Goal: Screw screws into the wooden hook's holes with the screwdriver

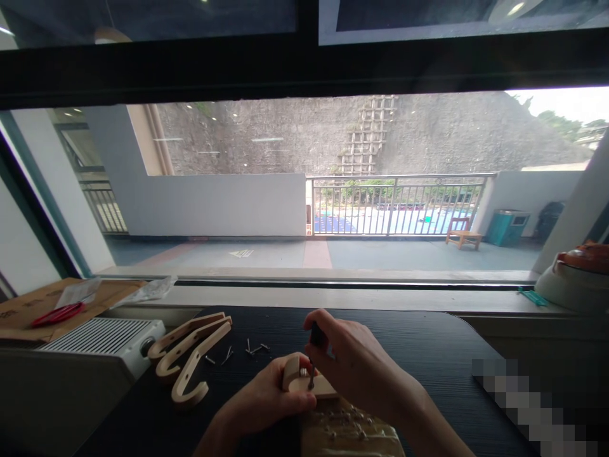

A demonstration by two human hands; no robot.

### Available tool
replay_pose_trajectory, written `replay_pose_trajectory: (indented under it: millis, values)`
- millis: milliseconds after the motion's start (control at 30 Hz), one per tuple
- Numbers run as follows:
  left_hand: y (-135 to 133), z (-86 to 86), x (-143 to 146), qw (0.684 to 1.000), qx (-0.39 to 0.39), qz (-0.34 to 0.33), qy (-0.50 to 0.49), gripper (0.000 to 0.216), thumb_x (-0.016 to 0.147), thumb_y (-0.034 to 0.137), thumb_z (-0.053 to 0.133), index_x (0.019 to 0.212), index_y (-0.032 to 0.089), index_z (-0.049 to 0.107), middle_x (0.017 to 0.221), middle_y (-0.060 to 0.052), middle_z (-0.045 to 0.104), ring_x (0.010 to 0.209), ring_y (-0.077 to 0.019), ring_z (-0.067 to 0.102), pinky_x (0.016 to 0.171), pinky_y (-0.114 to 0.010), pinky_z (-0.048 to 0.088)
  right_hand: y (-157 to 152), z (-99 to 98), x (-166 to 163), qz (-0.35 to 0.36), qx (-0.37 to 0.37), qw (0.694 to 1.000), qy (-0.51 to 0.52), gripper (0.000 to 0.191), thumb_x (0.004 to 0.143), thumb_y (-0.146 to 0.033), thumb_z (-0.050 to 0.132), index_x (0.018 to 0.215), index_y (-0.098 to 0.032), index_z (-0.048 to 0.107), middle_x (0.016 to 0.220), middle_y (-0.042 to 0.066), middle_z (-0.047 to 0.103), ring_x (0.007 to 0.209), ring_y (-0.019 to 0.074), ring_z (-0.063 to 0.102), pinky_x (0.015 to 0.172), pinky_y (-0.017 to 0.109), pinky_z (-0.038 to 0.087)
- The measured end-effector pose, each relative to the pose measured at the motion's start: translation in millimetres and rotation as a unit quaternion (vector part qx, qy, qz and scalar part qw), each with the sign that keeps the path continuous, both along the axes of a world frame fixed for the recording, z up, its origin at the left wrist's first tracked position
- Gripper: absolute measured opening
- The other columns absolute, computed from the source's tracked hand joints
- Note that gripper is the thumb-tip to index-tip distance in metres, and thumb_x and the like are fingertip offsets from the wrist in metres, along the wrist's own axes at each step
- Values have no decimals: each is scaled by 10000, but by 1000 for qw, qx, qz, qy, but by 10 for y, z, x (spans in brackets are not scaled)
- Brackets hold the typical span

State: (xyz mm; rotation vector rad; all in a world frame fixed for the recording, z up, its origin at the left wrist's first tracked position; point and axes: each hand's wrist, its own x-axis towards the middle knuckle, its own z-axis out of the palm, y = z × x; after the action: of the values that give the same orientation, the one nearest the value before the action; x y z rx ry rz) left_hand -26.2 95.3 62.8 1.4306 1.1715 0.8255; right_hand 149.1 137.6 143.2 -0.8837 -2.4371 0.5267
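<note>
My left hand (271, 395) is closed around a pale wooden hook (326, 386), steadying its curved end. In my right hand (364, 362) is a screwdriver (316, 336) with a dark handle, held upright. Its shaft points down and the tip meets the flat part of the hook. Below the hook lies a brownish block or packet (354, 438) with several small metal pieces on top; its exact kind I cannot tell. To the left, several more wooden hooks (190, 395) lie side by side on the black table (409, 349). Loose screws (257, 349) are scattered between them and my hands.
A white radiator-like box (102, 343) stands at the table's left edge. Behind it, red-handled scissors (58, 314) and clear plastic bags (155, 289) lie on and near cardboard (19, 317). A window sill (342, 298) runs along the back. A pale rounded container (578, 282) sits far right.
</note>
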Motion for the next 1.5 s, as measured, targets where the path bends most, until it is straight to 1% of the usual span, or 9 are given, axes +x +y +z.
replay_pose_trajectory:
  millis: [167,467,667,733,900,1067,1233,1400,1500]
  values:
    - [-2,-8,2,1000,5,-6,-1,271,689,244,635,935,163,555,714,46,441,652,-103,354,622,-212,331,63,-54,-35,-25,4,1000,14,159,812,-275,506,960,-220,526,698,-7,614,606,125,518,542,226,314]
    - [-14,61,25,1000,-6,7,7,216,678,230,632,858,155,539,724,43,445,666,-103,354,601,-203,315,-2,51,41,37,23,999,17,128,841,-292,492,906,-224,579,766,3,607,676,117,517,597,225,336]
    - [-12,40,7,999,3,-1,34,262,692,238,618,934,164,554,729,49,460,662,-106,364,626,-211,331,51,11,-24,-23,25,999,8,131,843,-297,489,839,-194,569,729,6,612,636,111,508,577,226,325]
    - [-8,29,2,999,3,-4,32,268,690,243,618,941,171,556,736,48,468,662,-107,372,633,-212,336,49,5,-27,-32,25,999,8,147,848,-303,481,866,-190,575,749,18,622,656,122,523,590,233,335]
    - [-2,4,2,1000,1,-3,20,252,690,249,623,915,165,547,722,43,447,665,-108,364,621,-209,332,6,8,-11,2,28,1000,12,270,854,-265,479,1119,-231,517,889,41,635,735,140,553,639,241,362]
    - [3,11,4,1000,6,-8,14,252,687,242,624,914,166,546,709,50,420,648,-102,338,607,-206,319,40,-36,-34,-8,65,998,-2,159,860,-252,471,996,-225,550,826,24,627,703,132,538,616,231,344]
    - [-9,47,14,1000,5,-4,25,264,691,244,620,934,173,546,698,56,407,635,-99,323,589,-204,303,56,-18,-25,-40,67,997,-9,146,862,-265,456,955,-202,550,759,18,625,642,132,520,585,241,330]
    - [-10,29,17,1000,-8,3,10,235,680,246,631,881,165,540,721,46,453,668,-109,357,608,-208,316,-27,41,16,28,32,999,16,240,860,-256,465,1086,-254,548,929,33,628,787,141,557,667,236,371]
    - [-5,16,13,1000,-17,14,16,253,675,256,640,889,161,542,742,42,471,679,-113,368,619,-210,326,-34,19,14,37,14,999,12,247,864,-262,459,1093,-290,549,934,30,618,765,136,565,666,233,377]
